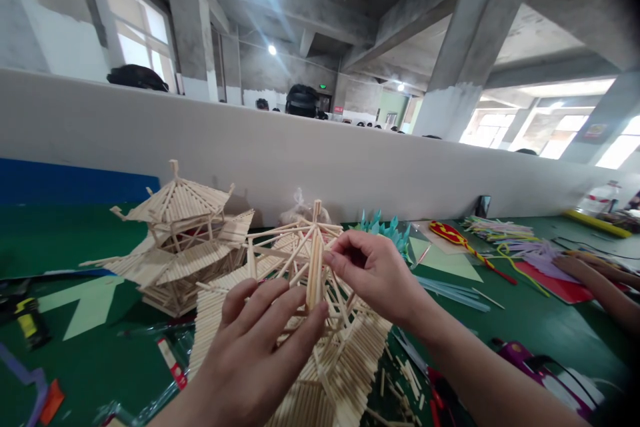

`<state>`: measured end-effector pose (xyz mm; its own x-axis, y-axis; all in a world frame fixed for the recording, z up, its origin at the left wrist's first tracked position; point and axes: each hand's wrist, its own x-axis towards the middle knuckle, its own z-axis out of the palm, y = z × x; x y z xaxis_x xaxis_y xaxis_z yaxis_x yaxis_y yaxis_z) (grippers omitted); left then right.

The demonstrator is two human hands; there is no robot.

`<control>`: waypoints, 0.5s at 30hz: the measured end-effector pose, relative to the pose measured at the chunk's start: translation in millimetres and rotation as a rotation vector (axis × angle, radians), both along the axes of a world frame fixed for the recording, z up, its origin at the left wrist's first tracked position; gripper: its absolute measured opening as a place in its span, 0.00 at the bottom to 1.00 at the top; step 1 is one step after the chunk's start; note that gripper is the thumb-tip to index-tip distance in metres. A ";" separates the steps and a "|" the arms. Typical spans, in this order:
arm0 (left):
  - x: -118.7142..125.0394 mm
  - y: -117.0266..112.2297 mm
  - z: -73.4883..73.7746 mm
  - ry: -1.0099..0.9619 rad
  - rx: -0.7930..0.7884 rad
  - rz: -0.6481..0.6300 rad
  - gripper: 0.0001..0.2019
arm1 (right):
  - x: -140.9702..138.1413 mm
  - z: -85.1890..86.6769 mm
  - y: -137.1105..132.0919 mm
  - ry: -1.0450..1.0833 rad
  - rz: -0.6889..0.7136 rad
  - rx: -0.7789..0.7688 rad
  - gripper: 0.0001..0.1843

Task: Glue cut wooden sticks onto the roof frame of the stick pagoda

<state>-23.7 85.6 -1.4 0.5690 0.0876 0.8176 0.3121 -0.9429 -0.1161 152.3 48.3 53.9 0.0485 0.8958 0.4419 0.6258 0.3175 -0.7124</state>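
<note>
A half-built pavilion model of thin wooden sticks (pixel 340 360) stands on the green table (pixel 530 327) right before me. My left hand (pixel 255 353) rests on its front, fingers curled round the bare roof ribs near the middle. My right hand (pixel 373 273) pinches the upper end of a small bundle of sticks (pixel 315 270) that runs up to the peak of the roof frame. A finished stick pavilion (pixel 175 240) with two roof tiers stands behind and to the left.
A white partition wall (pixel 300 147) closes off the back of the table. Teal paper leaves (pixel 385 227), coloured straws (pixel 495 230) and paper sheets lie to the right, where another person's hand (pixel 590 267) reaches in. A yellow-black tool (pixel 30 323) lies far left. Loose sticks (pixel 405 380) are scattered near my right arm.
</note>
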 end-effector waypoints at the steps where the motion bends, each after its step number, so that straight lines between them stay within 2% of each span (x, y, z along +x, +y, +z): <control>1: -0.6 -0.4 0.2 -0.002 0.005 -0.002 0.13 | 1.3 -0.8 -0.1 0.036 -0.002 -0.003 0.07; 5: -6.7 -1.4 1.9 -0.048 -0.014 0.024 0.13 | 9.0 -5.2 -8.7 0.169 -0.052 0.040 0.08; 9: -14.6 -2.6 5.8 -0.079 0.005 0.019 0.14 | 15.8 -15.7 -29.5 0.278 -0.105 0.050 0.07; 12: -16.0 -7.3 5.3 -0.114 0.034 0.027 0.13 | 17.3 -23.8 -42.2 0.231 -0.145 0.059 0.07; 15: -13.9 -15.0 -1.7 -0.099 0.128 0.031 0.08 | 16.7 -25.2 -45.0 0.092 -0.151 0.093 0.05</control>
